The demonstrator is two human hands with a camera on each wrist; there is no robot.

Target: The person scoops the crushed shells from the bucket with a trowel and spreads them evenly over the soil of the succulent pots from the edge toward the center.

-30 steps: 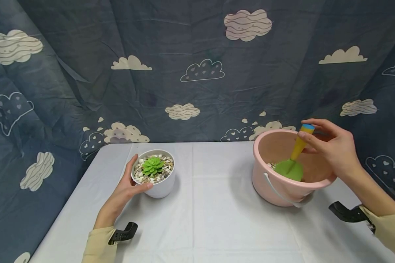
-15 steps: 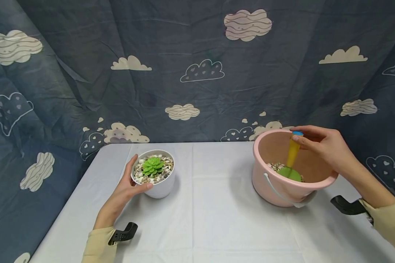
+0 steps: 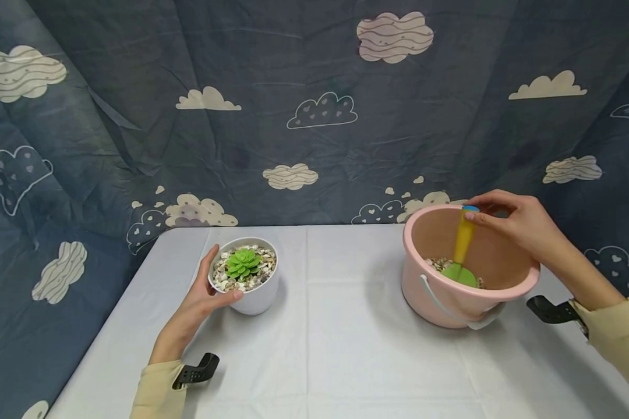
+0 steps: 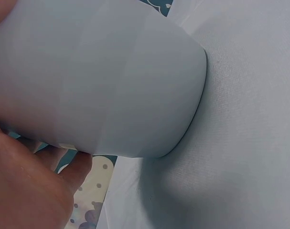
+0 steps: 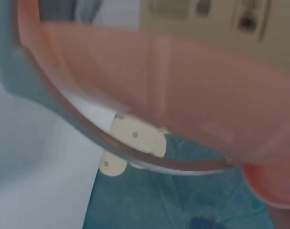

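Observation:
On the left, my left hand (image 3: 196,305) holds a white pot (image 3: 257,299), thumb at the near rim and fingers round its left side. A green succulent (image 3: 243,265) sits in pebbles inside it. The pot's smooth side (image 4: 102,81) fills much of the left wrist view. My right hand (image 3: 524,224) pinches the blue-topped yellow handle of a toy shovel (image 3: 464,235) between thumb and fingers. Its green blade points down into a pink bucket (image 3: 424,302), among pebbles (image 3: 438,263) and partly hidden by the near rim. Bucket wall (image 5: 135,71) dominates the right wrist view.
A white cloth (image 3: 346,349) covers the table under the pot and bucket. The bucket's pale carrying handle (image 3: 445,311) hangs down its front. Behind the table rises a dark curtain (image 3: 314,151) with cloud prints.
My right hand has moved left with the shovel, whose blade has gone lower into the bucket and is steeper. My left hand and the pot stay in place.

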